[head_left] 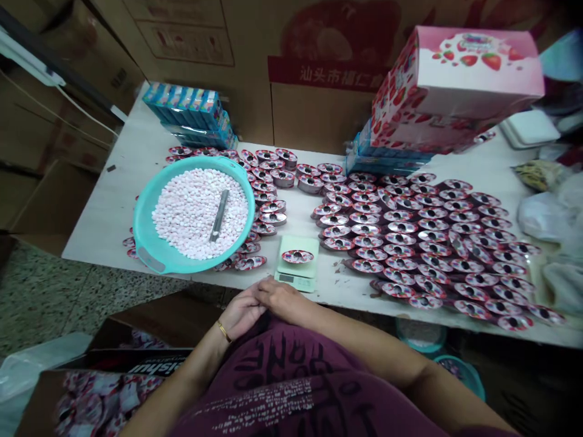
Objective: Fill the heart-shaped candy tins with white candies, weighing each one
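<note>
My left hand (242,311), with a gold bracelet at the wrist, meets my right hand (281,299) at the table's front edge. The fingers of both are closed and overlap, and no object shows in them. Just beyond them lies a pale green digital scale (298,282). One small oval container (297,257) with a red printed lid and a dark centre rests on its platform. To the left stands a turquoise basin (194,265) of small pale pink-white candies (191,212). A grey metal-looking strip (219,215) lies on the candies.
Rows of similar oval containers (432,237) cover the table's right side; more surround the basin. Blue packs (186,109) stand at the back left. A pink strawberry-print box (478,91) sits on blue packs at the right. An open carton (104,394) of packets is below left.
</note>
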Demonstrator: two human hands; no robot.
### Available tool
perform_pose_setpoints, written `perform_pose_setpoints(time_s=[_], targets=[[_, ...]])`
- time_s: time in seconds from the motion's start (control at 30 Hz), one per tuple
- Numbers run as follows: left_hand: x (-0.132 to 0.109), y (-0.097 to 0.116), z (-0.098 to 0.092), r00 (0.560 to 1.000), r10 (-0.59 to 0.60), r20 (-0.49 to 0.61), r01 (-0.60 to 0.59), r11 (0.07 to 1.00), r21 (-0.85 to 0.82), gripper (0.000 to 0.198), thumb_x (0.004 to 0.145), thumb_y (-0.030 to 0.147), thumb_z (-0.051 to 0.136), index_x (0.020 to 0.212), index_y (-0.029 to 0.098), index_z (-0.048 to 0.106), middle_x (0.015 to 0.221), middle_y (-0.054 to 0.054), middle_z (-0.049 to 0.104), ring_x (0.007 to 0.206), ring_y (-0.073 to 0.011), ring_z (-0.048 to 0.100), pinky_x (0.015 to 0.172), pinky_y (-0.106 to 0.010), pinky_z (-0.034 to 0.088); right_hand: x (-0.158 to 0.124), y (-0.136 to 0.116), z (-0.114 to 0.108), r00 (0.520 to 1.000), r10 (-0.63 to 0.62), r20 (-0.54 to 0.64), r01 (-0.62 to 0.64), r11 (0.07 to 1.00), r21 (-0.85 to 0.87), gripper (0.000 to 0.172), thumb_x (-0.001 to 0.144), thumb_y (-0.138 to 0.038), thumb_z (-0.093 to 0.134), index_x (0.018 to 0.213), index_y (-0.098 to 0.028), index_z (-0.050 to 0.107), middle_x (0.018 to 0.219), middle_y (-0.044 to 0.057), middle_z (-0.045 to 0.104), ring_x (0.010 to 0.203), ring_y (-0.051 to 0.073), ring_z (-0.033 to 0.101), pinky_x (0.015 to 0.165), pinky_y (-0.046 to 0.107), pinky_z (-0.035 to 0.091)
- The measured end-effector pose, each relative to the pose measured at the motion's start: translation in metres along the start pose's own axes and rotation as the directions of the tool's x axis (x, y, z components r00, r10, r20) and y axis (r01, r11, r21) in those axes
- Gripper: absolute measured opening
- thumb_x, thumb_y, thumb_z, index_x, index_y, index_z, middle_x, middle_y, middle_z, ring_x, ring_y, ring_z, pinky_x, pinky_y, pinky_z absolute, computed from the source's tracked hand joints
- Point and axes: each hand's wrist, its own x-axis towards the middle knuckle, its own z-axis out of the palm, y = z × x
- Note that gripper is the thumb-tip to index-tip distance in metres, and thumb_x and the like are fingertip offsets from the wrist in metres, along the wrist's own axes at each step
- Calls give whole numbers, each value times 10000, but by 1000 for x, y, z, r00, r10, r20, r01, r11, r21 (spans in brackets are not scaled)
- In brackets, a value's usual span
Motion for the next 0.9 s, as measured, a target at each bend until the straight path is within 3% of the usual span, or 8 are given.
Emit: perform_pose_setpoints(time_s=[0.23,0.43,0.6,0.73,0.9], targets=[[-18,-1,-20,999,-39,19,39,999,-6,428,604,-22,443,988,133,554,989,-64,583,954,-157,511,912,-319,320,10,-5,13,995,-11,99,2,996,88,90,777,-152,473,840,-143,537,820,34,532,664,104,486,562,201,367],[-14,2,-13,996,-69,54,70,998,-7,444,554,-43,428,935,128,577,791,-45,603,798,-132,544,849,-295,363,9,5,20,999,6,52,-19,968,250,124,752,-138,485,863,-143,541,826,41,538,752,113,505,641,204,375],[-10,4,-7,995,-84,58,85,996,-21,525,537,-65,432,993,162,558,854,-29,595,796,-117,539,853,-294,358,6,8,15,999,23,41,-32,968,248,100,738,-124,496,821,-144,549,828,48,544,758,123,505,647,214,380],[2,9,11,997,-52,53,55,997,-56,592,542,-59,433,1076,185,502,917,-19,574,841,-104,524,877,-288,342,-2,11,1,992,111,-66,-86,951,298,126,792,-150,439,845,-153,554,833,52,546,786,122,503,683,219,391],[30,22,61,998,21,54,-19,999,-38,616,561,-74,424,1122,180,443,911,-23,575,847,-85,526,860,-247,347,-20,37,-23,927,232,-295,-137,941,310,195,820,-165,390,926,-173,554,888,60,550,859,129,498,763,244,397]])
